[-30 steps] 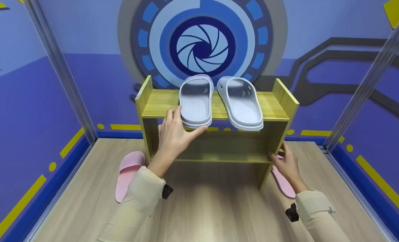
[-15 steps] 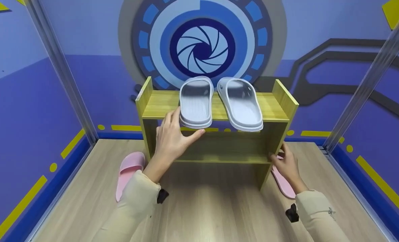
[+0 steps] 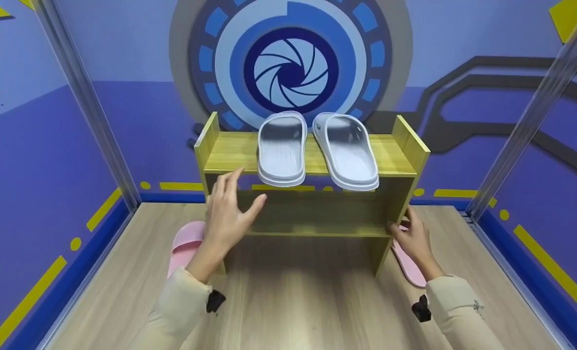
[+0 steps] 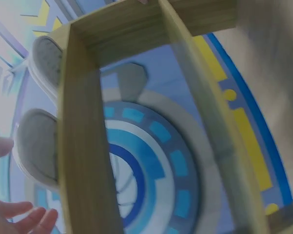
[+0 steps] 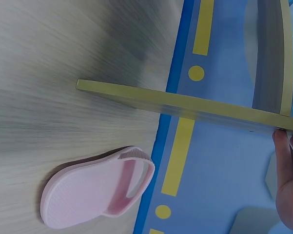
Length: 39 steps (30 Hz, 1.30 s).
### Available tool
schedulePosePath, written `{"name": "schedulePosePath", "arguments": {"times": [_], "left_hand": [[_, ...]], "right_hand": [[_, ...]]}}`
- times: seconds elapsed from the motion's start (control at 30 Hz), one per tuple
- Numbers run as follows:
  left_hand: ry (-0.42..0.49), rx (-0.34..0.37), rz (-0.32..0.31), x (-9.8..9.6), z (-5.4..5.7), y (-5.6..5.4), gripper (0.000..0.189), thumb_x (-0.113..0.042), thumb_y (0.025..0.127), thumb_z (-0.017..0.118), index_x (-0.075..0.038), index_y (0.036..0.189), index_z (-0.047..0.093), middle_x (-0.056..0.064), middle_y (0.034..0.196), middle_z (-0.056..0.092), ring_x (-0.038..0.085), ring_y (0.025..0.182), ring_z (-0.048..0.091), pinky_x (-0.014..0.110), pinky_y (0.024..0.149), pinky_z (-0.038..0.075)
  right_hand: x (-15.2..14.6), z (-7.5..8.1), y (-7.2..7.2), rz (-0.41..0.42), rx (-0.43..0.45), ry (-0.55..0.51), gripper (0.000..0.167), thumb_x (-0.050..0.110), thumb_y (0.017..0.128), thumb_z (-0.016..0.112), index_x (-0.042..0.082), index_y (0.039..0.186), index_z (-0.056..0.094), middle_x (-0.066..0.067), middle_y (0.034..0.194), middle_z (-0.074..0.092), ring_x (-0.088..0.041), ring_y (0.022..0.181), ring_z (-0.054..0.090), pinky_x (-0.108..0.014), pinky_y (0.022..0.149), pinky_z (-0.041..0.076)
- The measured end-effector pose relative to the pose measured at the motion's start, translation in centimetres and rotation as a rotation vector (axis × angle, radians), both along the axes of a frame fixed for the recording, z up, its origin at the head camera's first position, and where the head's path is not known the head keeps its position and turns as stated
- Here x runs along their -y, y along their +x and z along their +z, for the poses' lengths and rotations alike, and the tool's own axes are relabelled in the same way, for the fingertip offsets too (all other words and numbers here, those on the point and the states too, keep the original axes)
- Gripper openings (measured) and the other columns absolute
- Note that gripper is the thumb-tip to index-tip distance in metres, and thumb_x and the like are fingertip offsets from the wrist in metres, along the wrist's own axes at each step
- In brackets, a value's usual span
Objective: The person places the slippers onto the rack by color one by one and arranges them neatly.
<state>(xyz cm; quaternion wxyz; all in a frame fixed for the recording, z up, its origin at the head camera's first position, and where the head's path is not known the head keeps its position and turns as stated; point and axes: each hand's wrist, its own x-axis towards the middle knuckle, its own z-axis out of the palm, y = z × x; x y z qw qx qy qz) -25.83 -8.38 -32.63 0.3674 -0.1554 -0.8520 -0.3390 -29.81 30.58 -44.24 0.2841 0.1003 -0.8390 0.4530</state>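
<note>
Two light grey clogs, a left one and a right one, sit side by side on the top board of a yellow wooden shoe rack, heels toward me. My left hand is in front of the rack's left part, fingers spread, apart from the clogs and holding nothing. In the left wrist view its fingers show beside the left clog. My right hand holds the rack's right side panel, thumb at the front edge and fingers at the outer face. The right wrist view shows fingertips against that panel.
A pink slipper lies on the wooden floor left of the rack, partly behind my left arm. Another pink slipper lies right of it. Blue-purple walls with metal corner posts surround the space.
My left hand has let go of the left clog and drawn back down and to the left. The clogs stay on the rack. My right hand stays at the side panel.
</note>
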Motion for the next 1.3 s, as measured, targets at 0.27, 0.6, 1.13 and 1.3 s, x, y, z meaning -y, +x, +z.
{"name": "schedulePosePath", "arguments": {"times": [0.27,0.6,1.13,1.3], "left_hand": [[0.079,-0.075,0.023,3.5,-2.8,-0.6,0.045,-0.02,0.075,0.068,-0.002,0.113,0.053,0.014,0.106,0.049,0.027,0.095,0.044,0.042,0.078,0.034],[0.112,0.033,0.186,8.2,-6.7,-1.5,0.052,-0.019,0.074,0.068,-0.001,0.119,0.048,0.017,0.115,0.044,0.032,0.103,0.038,0.047,0.085,0.027],[0.0,0.512,0.246,12.2,-15.8,-1.7,0.071,-0.028,0.076,0.064,0.003,0.131,0.03,0.026,0.13,0.026,0.044,0.117,0.023,0.059,0.086,0.018],[-0.014,0.578,0.254,12.4,-17.3,-1.7,0.076,-0.028,0.077,0.064,0.005,0.133,0.025,0.03,0.131,0.023,0.047,0.117,0.022,0.061,0.086,0.018]], "right_hand": [[-0.6,-0.8,-0.8,-0.005,-0.005,0.012,0.052,-0.003,0.075,0.061,0.002,0.125,0.044,-0.022,0.108,0.056,-0.033,0.082,0.06,-0.032,0.063,0.05],[-0.6,-0.8,-0.7,0.002,-0.009,0.024,0.054,-0.004,0.076,0.061,0.001,0.126,0.043,-0.022,0.109,0.055,-0.034,0.083,0.06,-0.039,0.065,0.049],[-0.1,0.0,0.0,0.033,0.001,-0.017,0.054,-0.008,0.075,0.06,0.0,0.126,0.042,-0.024,0.109,0.054,-0.036,0.084,0.059,-0.041,0.063,0.049],[1.0,1.5,1.2,0.037,-0.005,-0.017,0.053,-0.01,0.075,0.058,-0.005,0.125,0.041,-0.028,0.108,0.053,-0.04,0.084,0.058,-0.044,0.064,0.048]]}}
